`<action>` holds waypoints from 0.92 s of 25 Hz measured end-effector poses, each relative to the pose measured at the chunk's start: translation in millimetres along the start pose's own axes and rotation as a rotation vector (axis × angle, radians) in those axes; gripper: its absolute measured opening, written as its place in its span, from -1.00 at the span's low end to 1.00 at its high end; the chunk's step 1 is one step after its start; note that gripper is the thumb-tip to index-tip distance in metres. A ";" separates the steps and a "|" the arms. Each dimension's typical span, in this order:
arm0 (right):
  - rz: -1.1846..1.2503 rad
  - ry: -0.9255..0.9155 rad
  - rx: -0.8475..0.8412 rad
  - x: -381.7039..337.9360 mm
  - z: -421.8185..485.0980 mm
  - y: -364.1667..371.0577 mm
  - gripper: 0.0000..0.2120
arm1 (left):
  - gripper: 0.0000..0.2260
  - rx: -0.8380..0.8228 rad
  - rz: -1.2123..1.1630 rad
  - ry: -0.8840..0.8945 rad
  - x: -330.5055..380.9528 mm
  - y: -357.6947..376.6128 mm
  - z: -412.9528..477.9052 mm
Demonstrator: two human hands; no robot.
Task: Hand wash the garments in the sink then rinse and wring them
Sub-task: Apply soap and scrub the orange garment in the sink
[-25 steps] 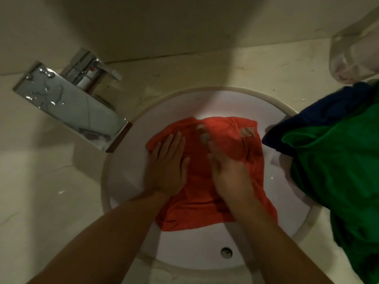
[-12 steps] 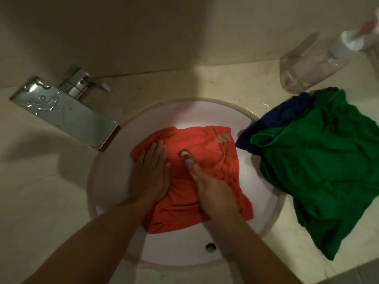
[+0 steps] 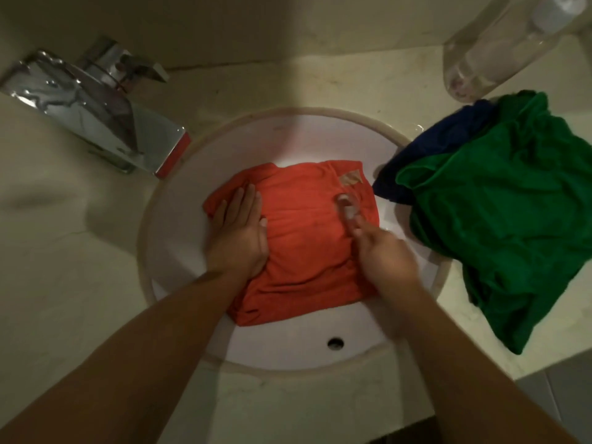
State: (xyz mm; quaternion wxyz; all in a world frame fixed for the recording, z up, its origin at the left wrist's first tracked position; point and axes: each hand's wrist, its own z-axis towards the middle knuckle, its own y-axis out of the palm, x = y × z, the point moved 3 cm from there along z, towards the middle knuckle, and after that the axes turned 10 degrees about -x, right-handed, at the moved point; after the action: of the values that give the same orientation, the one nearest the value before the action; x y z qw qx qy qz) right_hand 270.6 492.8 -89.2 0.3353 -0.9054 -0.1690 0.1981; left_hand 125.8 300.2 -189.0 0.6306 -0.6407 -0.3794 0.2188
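Observation:
An orange garment (image 3: pixel 304 225) lies spread in the white round sink (image 3: pixel 304 139), with a pale label (image 3: pixel 350 178) near its far right corner. My left hand (image 3: pixel 238 238) rests flat on the garment's left side, fingers together. My right hand (image 3: pixel 381 251) is on the garment's right side, fingers stretched toward the label. Something pale and blurred (image 3: pixel 347 208) sits at its fingertips; I cannot tell whether it is foam or a small object. A green garment (image 3: pixel 512 219) and a blue garment (image 3: pixel 432 149) lie heaped on the counter at the sink's right rim.
A chrome faucet (image 3: pixel 96 113) juts over the sink's left rim; no water runs from it. A clear plastic bottle (image 3: pixel 499 49) lies on the counter at the back right. An overflow hole (image 3: pixel 335 342) shows in the near wall of the basin. The beige counter (image 3: pixel 64 283) surrounds the sink.
My right hand has slid to the right across the orange garment, toward the label. My left hand stays pressed on the left side. The camera view has shifted.

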 end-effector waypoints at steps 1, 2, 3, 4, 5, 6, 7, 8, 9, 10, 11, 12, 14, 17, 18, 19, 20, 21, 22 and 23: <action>0.006 0.068 0.053 11.5 0.8 -14.6 -0.63 | -0.53 0.012 0.002 0.002 0.7 0.6 -0.5; 0.034 0.078 0.095 14.1 2.2 -16.5 -0.63 | -0.53 0.026 0.011 0.002 0.8 1.3 0.0; 0.061 0.014 0.098 1.2 -0.7 -9.1 -0.63 | -0.54 0.032 0.017 -0.001 0.3 1.7 0.5; 0.059 -0.081 0.051 -18.5 -7.6 6.8 -0.64 | -0.54 0.033 0.016 -0.001 0.0 1.8 0.9; 0.037 -0.152 -0.033 -36.0 -17.6 27.0 -0.65 | -0.54 0.031 0.013 -0.002 0.1 2.4 0.4; 0.010 -0.228 -0.087 -46.9 -30.1 43.7 -0.66 | -0.54 0.033 0.020 -0.004 0.0 2.0 -0.3; -0.021 -0.266 -0.114 -46.0 -37.3 50.1 -0.65 | -0.54 0.033 0.032 -0.006 0.5 1.1 -0.1; -0.050 -0.238 -0.094 -34.2 -36.3 43.1 -0.64 | -0.53 0.026 0.037 -0.009 1.1 0.1 0.7; -0.046 -0.177 -0.083 -17.4 -30.6 27.8 -0.64 | -0.53 0.013 0.033 -0.010 1.3 -0.1 1.2; -0.043 -0.100 -0.074 2.3 -21.3 10.9 -0.64 | -0.52 -0.001 0.027 -0.009 1.6 0.2 1.1; -0.063 -0.046 -0.055 15.8 -14.3 -6.2 -0.64 | -0.51 -0.008 0.026 -0.013 2.1 0.4 0.6; -0.103 -0.039 -0.027 20.8 -9.2 -18.0 -0.62 | -0.51 -0.012 0.024 -0.020 2.5 0.3 1.0; -0.129 -0.142 -0.003 11.2 -10.1 -20.9 -0.60 | -0.50 -0.033 0.007 -0.024 3.2 -1.1 1.9; -0.125 -0.271 -0.103 -9.6 -8.3 -2.2 -0.57 | -0.48 -0.042 -0.013 -0.031 4.5 -3.4 2.6; -0.153 -0.286 -0.131 -8.6 -0.3 3.1 -0.55 | -0.48 -0.050 -0.016 -0.031 5.4 -3.8 3.8; -0.171 -0.299 -0.135 -6.9 7.6 6.0 -0.55 | -0.48 -0.058 -0.018 -0.033 5.7 -3.9 4.7; -0.174 -0.302 -0.119 -5.4 15.2 7.0 -0.54 | -0.48 -0.060 -0.012 -0.036 4.9 -3.4 6.0; -0.174 -0.294 -0.091 -3.5 22.4 8.2 -0.55 | -0.48 -0.055 -0.009 -0.038 4.8 -2.8 6.7; -0.163 -0.288 -0.053 -3.4 26.7 8.3 -0.55 | -0.49 -0.048 -0.013 -0.038 5.2 -2.5 7.5; -0.144 -0.282 -0.019 -3.6 29.1 8.9 -0.55 | -0.49 -0.043 -0.023 -0.036 5.3 -2.2 7.3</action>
State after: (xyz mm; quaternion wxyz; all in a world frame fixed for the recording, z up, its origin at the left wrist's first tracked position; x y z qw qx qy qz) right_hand 255.4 500.6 -114.6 0.3132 -0.8571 -0.2810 0.2971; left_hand 123.0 308.8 -186.5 0.6123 -0.6458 -0.4024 0.2148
